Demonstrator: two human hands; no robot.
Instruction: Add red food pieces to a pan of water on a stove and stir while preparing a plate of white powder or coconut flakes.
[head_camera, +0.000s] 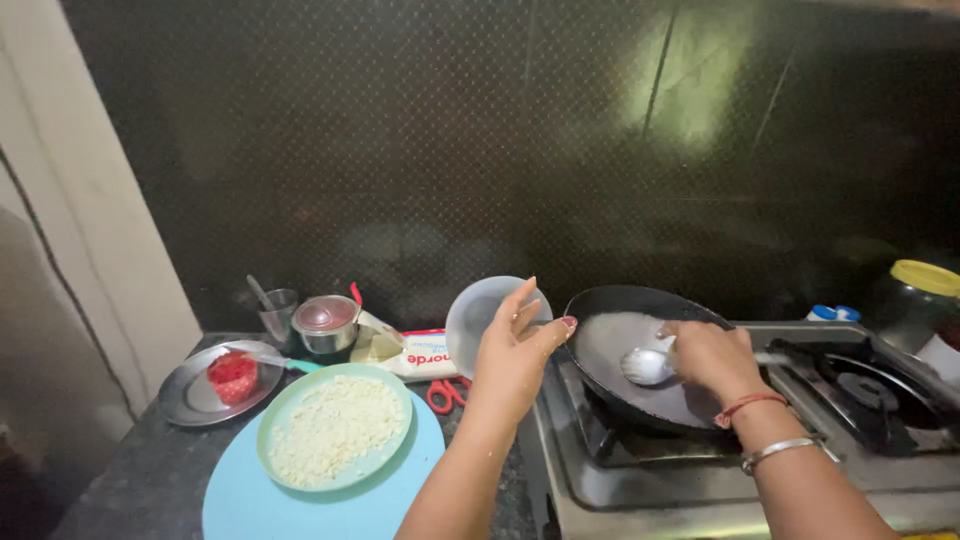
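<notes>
The round black iron griddle pan (640, 350) sat tilted on the steel gas stove (700, 470). The left hand (515, 350) gripped a pale plastic bowl (480, 310); the right hand (712, 358) clutched a steel ladle (648, 366), best swept gently in circles. A white oblong packet (425, 352) with red lettering lay behind the green plate (335, 427).

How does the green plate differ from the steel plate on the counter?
The green plate is pale green and holds white grated bits; the steel plate is shiny metal and holds something red. The green plate rests on a light blue board; the steel plate sits on the dark counter. Both are round and shallow.
</notes>
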